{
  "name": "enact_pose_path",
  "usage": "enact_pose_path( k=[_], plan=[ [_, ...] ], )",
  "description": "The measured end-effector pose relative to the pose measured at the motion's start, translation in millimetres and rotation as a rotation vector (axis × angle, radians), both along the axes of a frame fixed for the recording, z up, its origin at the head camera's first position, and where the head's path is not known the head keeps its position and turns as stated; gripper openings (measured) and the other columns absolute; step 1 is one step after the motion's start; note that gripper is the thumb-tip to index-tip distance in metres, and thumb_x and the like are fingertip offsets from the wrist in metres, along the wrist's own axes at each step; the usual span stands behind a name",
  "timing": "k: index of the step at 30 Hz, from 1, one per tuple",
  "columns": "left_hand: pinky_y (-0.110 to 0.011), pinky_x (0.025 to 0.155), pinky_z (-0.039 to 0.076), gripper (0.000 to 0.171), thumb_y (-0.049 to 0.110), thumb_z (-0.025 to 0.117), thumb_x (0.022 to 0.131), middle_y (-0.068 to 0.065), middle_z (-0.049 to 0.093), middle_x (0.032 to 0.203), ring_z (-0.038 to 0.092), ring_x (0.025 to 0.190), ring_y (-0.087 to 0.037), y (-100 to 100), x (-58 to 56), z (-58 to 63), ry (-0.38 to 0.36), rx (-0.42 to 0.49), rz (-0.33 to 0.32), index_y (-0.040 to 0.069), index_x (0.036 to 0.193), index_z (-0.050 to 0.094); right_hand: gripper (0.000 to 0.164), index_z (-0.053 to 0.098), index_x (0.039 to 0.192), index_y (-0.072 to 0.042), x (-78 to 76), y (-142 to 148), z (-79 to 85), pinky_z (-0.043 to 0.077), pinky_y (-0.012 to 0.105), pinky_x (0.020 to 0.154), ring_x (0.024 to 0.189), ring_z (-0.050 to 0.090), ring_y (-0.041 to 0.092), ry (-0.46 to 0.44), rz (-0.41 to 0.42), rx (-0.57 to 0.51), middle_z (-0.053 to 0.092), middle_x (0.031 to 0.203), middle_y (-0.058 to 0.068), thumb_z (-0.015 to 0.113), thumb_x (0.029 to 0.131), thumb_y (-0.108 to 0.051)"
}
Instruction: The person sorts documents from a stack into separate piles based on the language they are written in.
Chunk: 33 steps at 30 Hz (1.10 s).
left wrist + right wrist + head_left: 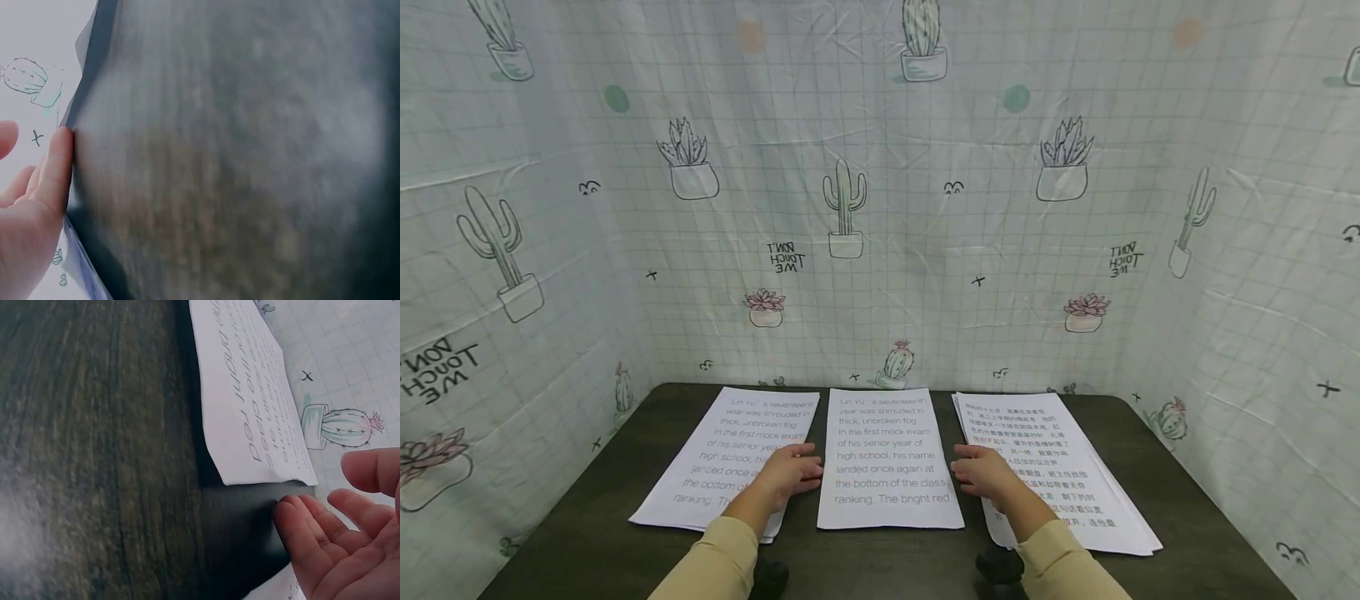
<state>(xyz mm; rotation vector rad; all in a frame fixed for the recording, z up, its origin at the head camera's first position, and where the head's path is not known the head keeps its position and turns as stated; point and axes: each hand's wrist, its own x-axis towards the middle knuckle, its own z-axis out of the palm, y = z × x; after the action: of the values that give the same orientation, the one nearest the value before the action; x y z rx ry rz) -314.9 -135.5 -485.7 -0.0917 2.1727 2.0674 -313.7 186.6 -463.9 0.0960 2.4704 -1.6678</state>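
Note:
A white sheet (887, 467) printed with large English text lies in the middle of the dark table. My left hand (788, 473) is beside its left edge, over the right part of a left paper stack (722, 454) with similar English text. On the other side my right hand (988, 477) is beside the sheet's right edge, over the left part of a stack of papers (1067, 467) printed in Chinese characters. The fingers of both hands are loosely extended and hold nothing. In the right wrist view, a gap shows between the fingertips (290, 512) and the middle sheet (240, 412).
Dark wood-grain table (865, 567) runs along the front and between the papers. A pale curtain (880, 308) with cactus drawings surrounds the table at the back and both sides. Dark rounded objects sit under each wrist, one by the right sleeve (1060, 554).

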Motion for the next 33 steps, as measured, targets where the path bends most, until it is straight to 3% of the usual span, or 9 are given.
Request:
enact_pose_path(
  k=[9, 14, 19, 29, 33],
  plan=[
    [-0.044, 0.094, 0.054, 0.061, -0.007, 0.054, 0.086, -0.036, 0.048, 0.136, 0.062, 0.106, -0.028, 6, 0.9, -0.4, -0.027, -0.004, -0.031, -0.016, 0.142, 0.033, 0.049, 0.044, 0.139, 0.011, 1.4, -6, -5.0, 0.057, 0.044, 0.088, 0.113, 0.061, 0.035, -0.043, -0.026, -0.043, 0.052, 0.133, 0.034, 0.053, 0.094, -0.003],
    [-0.039, 0.087, 0.056, 0.059, -0.006, 0.055, 0.082, -0.025, 0.062, 0.122, 0.064, 0.098, -0.023, 12, 0.8, -2.8, -0.035, -0.045, -0.018, -0.014, 0.139, 0.042, 0.049, 0.041, 0.139, 0.014, 4.0, -9, -6.8, 0.055, 0.047, 0.092, 0.115, 0.059, 0.038, -0.041, -0.027, -0.111, 0.050, 0.133, 0.037, 0.051, 0.093, 0.000],
    [-0.037, 0.081, 0.058, 0.060, -0.013, 0.051, 0.078, -0.025, 0.065, 0.116, 0.067, 0.090, -0.019, 15, 1.1, -6.0, -0.023, -0.046, -0.015, -0.015, 0.137, 0.043, 0.049, 0.042, 0.139, 0.012, 6.2, -12, -7.7, 0.054, 0.049, 0.093, 0.109, 0.061, 0.032, -0.055, -0.040, -0.142, 0.054, 0.129, 0.033, 0.052, 0.093, -0.001],
    [-0.035, 0.079, 0.059, 0.061, -0.018, 0.049, 0.076, -0.029, 0.061, 0.123, 0.067, 0.092, -0.018, 15, 0.1, -7.9, -0.015, 0.021, -0.011, -0.015, 0.137, 0.043, 0.047, 0.046, 0.136, 0.014, 6.9, -16, -12.7, 0.058, 0.043, 0.080, 0.088, 0.068, 0.019, -0.080, -0.039, -0.168, 0.068, 0.110, 0.021, 0.052, 0.092, 0.000],
    [-0.034, 0.078, 0.059, 0.061, -0.018, 0.048, 0.077, -0.031, 0.057, 0.130, 0.067, 0.094, -0.018, 10, -0.6, -7.0, -0.018, 0.045, -0.005, -0.014, 0.138, 0.043, 0.045, 0.046, 0.136, 0.013, 7.2, -18, -10.9, 0.059, 0.040, 0.077, 0.087, 0.069, 0.018, -0.065, -0.030, -0.179, 0.069, 0.109, 0.019, 0.051, 0.093, 0.001]
  ],
)
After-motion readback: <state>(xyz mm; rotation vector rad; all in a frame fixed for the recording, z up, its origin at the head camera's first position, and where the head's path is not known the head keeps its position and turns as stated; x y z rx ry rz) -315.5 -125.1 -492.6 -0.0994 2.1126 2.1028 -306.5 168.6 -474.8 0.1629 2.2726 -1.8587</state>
